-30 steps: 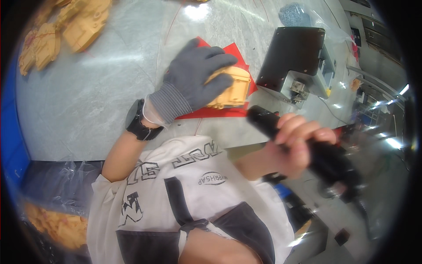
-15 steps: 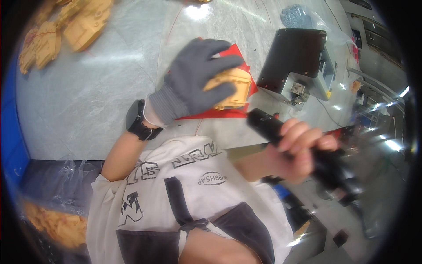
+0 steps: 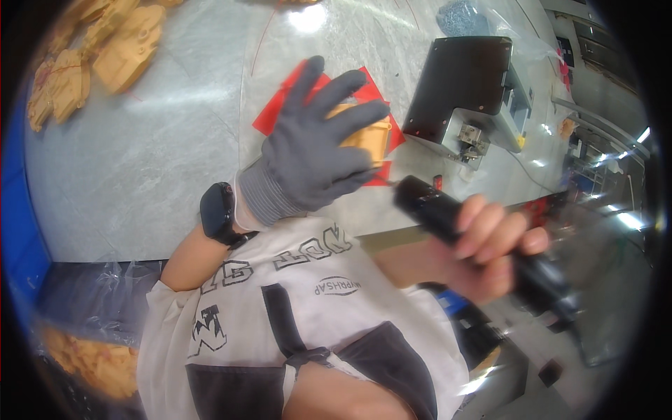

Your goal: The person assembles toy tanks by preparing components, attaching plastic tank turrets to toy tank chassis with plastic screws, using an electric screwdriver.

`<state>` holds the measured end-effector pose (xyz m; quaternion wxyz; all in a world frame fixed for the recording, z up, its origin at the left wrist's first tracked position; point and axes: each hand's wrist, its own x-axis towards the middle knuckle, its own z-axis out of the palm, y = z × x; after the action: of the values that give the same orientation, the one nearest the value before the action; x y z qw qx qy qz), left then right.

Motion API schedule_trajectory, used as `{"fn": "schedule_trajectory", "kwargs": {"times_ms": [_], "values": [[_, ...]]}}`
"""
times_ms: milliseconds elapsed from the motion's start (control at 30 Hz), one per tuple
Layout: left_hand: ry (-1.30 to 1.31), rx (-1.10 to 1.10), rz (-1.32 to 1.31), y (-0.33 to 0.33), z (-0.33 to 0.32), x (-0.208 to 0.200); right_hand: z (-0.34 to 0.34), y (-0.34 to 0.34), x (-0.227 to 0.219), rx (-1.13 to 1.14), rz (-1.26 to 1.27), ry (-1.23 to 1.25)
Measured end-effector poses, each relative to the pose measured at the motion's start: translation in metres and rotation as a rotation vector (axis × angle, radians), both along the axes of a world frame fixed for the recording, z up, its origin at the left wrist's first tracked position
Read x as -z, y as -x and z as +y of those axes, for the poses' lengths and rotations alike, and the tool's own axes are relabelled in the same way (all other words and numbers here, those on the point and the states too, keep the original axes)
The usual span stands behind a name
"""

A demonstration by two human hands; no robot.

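My left hand (image 3: 313, 143), in a grey knitted glove, lies over a yellow plastic housing (image 3: 372, 142) with its fingers spread. The palm and fingers hide much of the housing; its right side shows past the fingertips. Under it is a red mat (image 3: 271, 112) with angular edges. My bare right hand (image 3: 486, 248) is wrapped around a black electric screwdriver (image 3: 425, 201), held at a slant to the right of the housing. The screwdriver's far lower end is blurred.
A box-shaped screw feeder (image 3: 458, 80) with a dark top stands right of the mat. Several yellow housings (image 3: 133, 49) lie at the far left of the grey table (image 3: 161, 168). More yellow parts (image 3: 94, 360) sit lower left. A blue panel (image 3: 28, 217) borders the left side.
My left hand has spread its fingers and shifted slightly down, uncovering more of the red mat. The screwdriver stays in my right hand, almost in place.
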<state>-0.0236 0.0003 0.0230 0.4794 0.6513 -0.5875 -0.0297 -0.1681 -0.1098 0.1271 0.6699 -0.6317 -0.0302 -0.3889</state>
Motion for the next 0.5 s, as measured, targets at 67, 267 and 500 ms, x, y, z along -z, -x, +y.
{"fn": "schedule_trajectory", "kwargs": {"times_ms": [67,267,500], "values": [[0.005,0.001,0.017,0.0003,-0.0002,-0.0005,0.0002,0.0012,-0.0003,0.008,-0.013,-0.013],[-0.001,0.000,0.022,-0.0012,0.0011,-0.0010,0.0002,-0.0011,0.0009,-0.011,-0.007,-0.012],[-0.021,0.031,0.000,-0.0023,0.0019,-0.0030,0.0010,0.0007,0.0009,-0.007,-0.010,-0.024]]}}
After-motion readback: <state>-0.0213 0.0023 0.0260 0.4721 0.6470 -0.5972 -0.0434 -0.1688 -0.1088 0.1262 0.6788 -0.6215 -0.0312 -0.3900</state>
